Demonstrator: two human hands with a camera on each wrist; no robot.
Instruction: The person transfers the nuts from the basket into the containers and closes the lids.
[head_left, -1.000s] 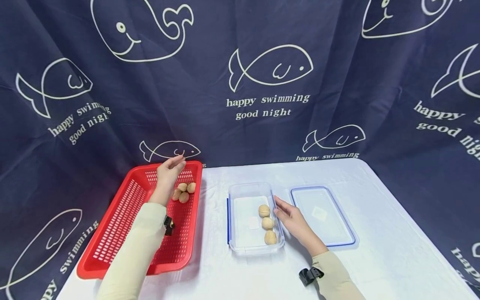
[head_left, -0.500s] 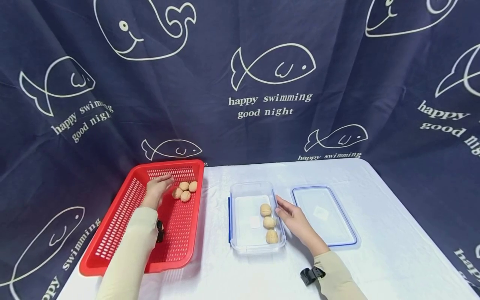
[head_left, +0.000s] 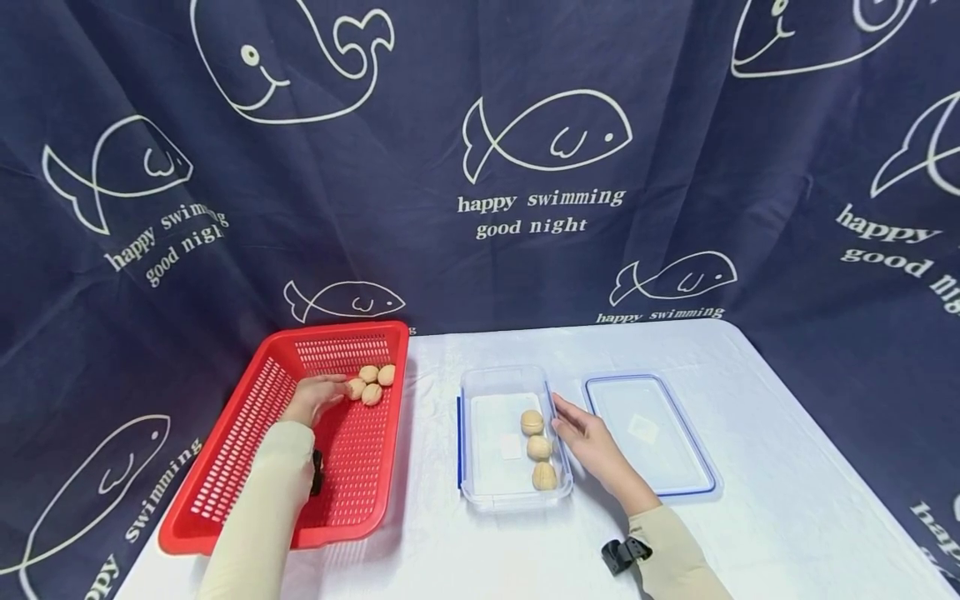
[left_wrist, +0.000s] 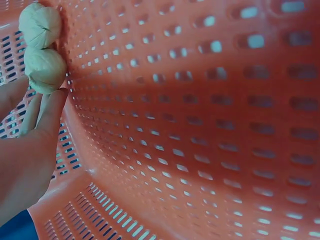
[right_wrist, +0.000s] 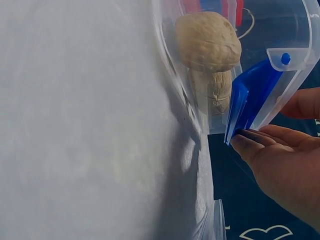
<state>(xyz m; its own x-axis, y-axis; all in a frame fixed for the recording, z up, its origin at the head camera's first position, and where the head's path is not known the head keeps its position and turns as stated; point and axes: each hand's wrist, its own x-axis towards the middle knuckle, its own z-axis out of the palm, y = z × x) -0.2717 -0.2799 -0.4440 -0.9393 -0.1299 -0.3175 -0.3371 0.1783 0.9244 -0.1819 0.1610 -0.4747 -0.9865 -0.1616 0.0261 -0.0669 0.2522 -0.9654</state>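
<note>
My left hand (head_left: 317,398) is inside the red plastic basket (head_left: 401,433), its fingertips at the nearest of several walnuts (head_left: 371,394) grouped by the basket's right wall. In the left wrist view the fingers meet the lower edge of one walnut (left_wrist: 45,70), with the thumb apart at the left. My right hand (head_left: 592,442) rests against the right side of a clear lidless box (head_left: 480,500). Three walnuts (head_left: 538,448) line that side inside it. In the right wrist view the fingers (right_wrist: 257,142) touch the end of the box's blue latch flap (right_wrist: 255,90).
A clear lid (head_left: 648,433) with a blue seal lies flat on the white-covered table (head_left: 750,400), right of the box. Another blue latch flap (head_left: 458,442) hangs on the box's left side. A dark blue printed curtain (head_left: 540,275) stands behind the table.
My left hand has come down from above the basket's far end to the walnuts inside. The right hand and the box have stayed in place.
</note>
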